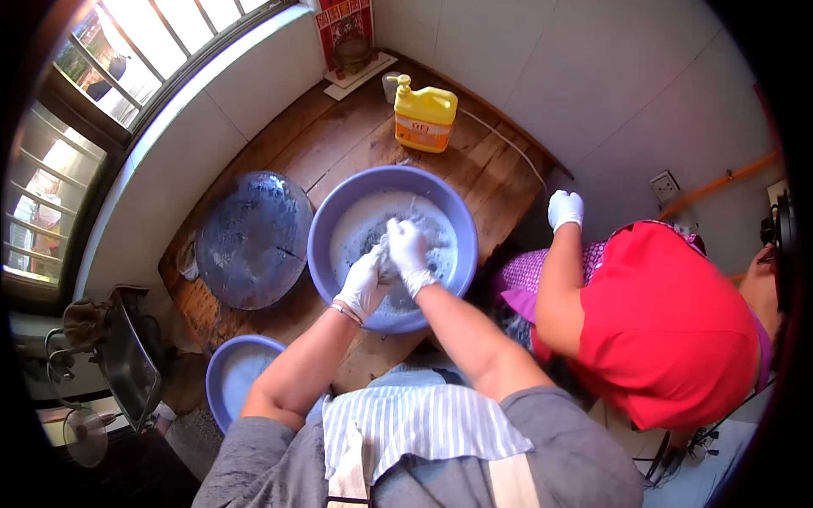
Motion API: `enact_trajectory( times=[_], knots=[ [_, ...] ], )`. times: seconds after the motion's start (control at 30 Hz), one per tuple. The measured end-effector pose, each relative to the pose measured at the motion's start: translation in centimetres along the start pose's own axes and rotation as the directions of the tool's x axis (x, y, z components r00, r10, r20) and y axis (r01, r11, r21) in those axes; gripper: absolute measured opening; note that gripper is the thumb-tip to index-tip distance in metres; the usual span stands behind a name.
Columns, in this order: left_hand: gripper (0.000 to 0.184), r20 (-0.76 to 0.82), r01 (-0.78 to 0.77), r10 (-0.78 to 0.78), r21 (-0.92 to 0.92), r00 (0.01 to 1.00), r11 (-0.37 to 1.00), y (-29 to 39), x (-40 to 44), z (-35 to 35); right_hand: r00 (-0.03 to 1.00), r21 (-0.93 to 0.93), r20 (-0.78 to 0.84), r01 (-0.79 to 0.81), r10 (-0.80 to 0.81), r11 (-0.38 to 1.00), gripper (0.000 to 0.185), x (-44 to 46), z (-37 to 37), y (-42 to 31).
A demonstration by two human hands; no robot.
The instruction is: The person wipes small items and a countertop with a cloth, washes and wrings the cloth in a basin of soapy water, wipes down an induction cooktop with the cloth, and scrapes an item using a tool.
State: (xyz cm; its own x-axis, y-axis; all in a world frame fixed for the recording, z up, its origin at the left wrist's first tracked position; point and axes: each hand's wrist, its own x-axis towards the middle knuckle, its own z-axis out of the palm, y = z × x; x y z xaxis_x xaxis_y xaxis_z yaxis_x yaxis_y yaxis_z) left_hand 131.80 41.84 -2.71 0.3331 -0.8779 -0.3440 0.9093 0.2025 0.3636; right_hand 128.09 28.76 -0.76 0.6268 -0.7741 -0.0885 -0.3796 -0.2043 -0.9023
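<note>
A large purple basin (467,254) of cloudy, sudsy water stands on the wooden table. Over its middle, my left hand (364,284) and my right hand (409,247), both in white gloves, are close together with fingers curled round a wet greyish cloth (386,261). The cloth is mostly hidden between the gloves, and its shape is hard to make out. Left of the basin lies a round dark board (254,240) with a wet, worn surface. Behind the basin a yellow pump bottle (424,120) stands upright.
A smaller purple basin (216,385) with pale liquid is at the lower left. A person in a red top (669,330) is close on my right, one gloved fist raised. A metal sink (131,360) is far left; a clear cup (390,86) stands beside the bottle.
</note>
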Motion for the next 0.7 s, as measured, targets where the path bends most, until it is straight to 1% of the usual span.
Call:
enact_trajectory(
  times=[0.03, 0.07, 0.1, 0.17, 0.2, 0.23, 0.27, 0.3, 0.33, 0.37, 0.4, 0.43, 0.47, 0.5, 0.57, 0.6, 0.63, 0.67, 0.7],
  knots=[
    [0.028, -0.094, -0.014, 0.028, 0.148, 0.995, 0.989, -0.4, -1.1, 2.2, 0.997, -0.041, -0.079, -0.011, 0.008, 0.999, 0.048, 1.5, -0.2, 2.0],
    [0.032, -0.187, 0.002, 0.055, 0.292, 0.981, 0.957, -0.9, -2.2, 4.6, 0.999, -0.104, 0.008, -0.038, 0.039, 0.994, 0.052, 2.6, -1.0, 3.7],
    [0.035, -0.254, 0.028, 0.040, 0.260, 0.966, 0.965, 0.0, -3.3, 7.8, 0.993, -0.169, 0.094, -0.055, 0.071, 0.984, 0.057, 3.2, -1.9, 4.8],
    [0.038, -0.271, 0.059, 0.036, 0.336, 0.962, 0.940, 1.5, -3.4, 5.4, 0.980, -0.064, 0.123, -0.150, 0.157, 0.987, 0.064, 2.9, -3.7, 3.6],
    [0.031, -0.312, 0.106, 0.066, 0.502, 0.948, 0.858, 2.0, -3.0, 2.5, 0.974, 0.031, 0.167, -0.163, 0.155, 0.986, 0.062, 3.6, -3.9, 4.8],
    [0.021, -0.339, 0.081, 0.183, 0.635, 0.923, 0.768, 2.4, -3.3, 3.1, 0.974, 0.027, 0.167, -0.162, 0.155, 0.986, 0.062, 3.7, -4.6, 4.5],
    [0.018, -0.308, 0.116, 0.193, 0.755, 0.932, 0.645, 3.1, -3.4, 2.1, 0.965, 0.144, 0.254, -0.102, 0.062, 0.984, 0.059, 3.5, -5.4, 3.8],
    [0.019, -0.277, 0.145, 0.196, 0.852, 0.941, 0.504, 3.5, -3.6, 1.2, 0.943, 0.263, 0.330, -0.053, -0.038, 0.963, 0.056, 3.2, -6.1, 3.1],
    [0.017, -0.262, 0.131, 0.261, 0.893, 0.929, 0.431, 3.7, -4.0, 2.0, 0.903, 0.194, 0.430, -0.098, 0.005, 0.976, 0.045, 2.9, -6.5, 2.3],
    [0.017, -0.263, 0.130, 0.262, 0.892, 0.929, 0.434, 3.8, -3.7, 1.5, 0.902, 0.192, 0.432, -0.097, 0.005, 0.977, 0.045, 2.4, -7.4, 1.1],
    [0.016, -0.111, -0.041, 0.425, 0.943, 0.898, 0.332, 3.9, -3.4, 0.7, 0.824, -0.004, 0.564, 0.080, -0.064, 0.997, 0.040, 1.8, -8.4, 0.0],
    [0.015, 0.055, -0.200, 0.562, 0.959, 0.825, 0.200, 4.1, -2.9, 0.3, 0.718, -0.170, 0.690, 0.282, -0.090, 0.944, 0.036, 1.3, -9.1, -0.6],
    [0.015, -0.182, -0.067, 0.464, 0.880, 0.867, 0.471, 5.0, -3.8, 2.9, 0.750, -0.336, 0.619, 0.522, -0.234, 0.784, 0.031, 0.2, -9.4, -0.3],
    [0.013, -0.076, -0.129, 0.512, 0.927, 0.855, 0.353, 5.5, -3.9, 3.6, 0.752, -0.341, 0.618, 0.520, -0.230, 0.783, 0.031, -0.2, -9.6, -0.2],
    [0.014, 0.073, -0.266, 0.564, 0.926, 0.823, 0.268, 6.0, -4.0, 4.8, 0.800, -0.444, 0.584, 0.457, -0.137, 0.771, 0.027, -0.7, -10.3, -1.6],
    [0.016, 0.186, -0.293, 0.580, 0.952, 0.793, 0.094, 6.4, -4.4, 5.3, 0.806, -0.427, 0.557, 0.484, -0.199, 0.764, 0.027, -0.9, -10.7, -2.3],
    [0.017, 0.220, -0.321, 0.591, 0.944, 0.776, 0.069, 6.7, -4.8, 6.8, 0.806, -0.431, 0.557, 0.486, -0.199, 0.760, 0.027, -0.7, -10.9, -2.3],
    [0.018, 0.173, -0.310, 0.570, 0.939, 0.803, 0.152, 7.3, -5.3, 8.0, 0.827, -0.202, 0.517, 0.370, -0.222, 0.907, 0.027, -0.7, -11.1, -2.3],
    [0.019, 0.128, -0.295, 0.543, 0.927, 0.830, 0.232, 7.9, -5.8, 9.1, 0.851, 0.054, 0.472, 0.233, -0.231, 0.971, 0.026, -0.6, -11.2, -2.2]
  ],
)
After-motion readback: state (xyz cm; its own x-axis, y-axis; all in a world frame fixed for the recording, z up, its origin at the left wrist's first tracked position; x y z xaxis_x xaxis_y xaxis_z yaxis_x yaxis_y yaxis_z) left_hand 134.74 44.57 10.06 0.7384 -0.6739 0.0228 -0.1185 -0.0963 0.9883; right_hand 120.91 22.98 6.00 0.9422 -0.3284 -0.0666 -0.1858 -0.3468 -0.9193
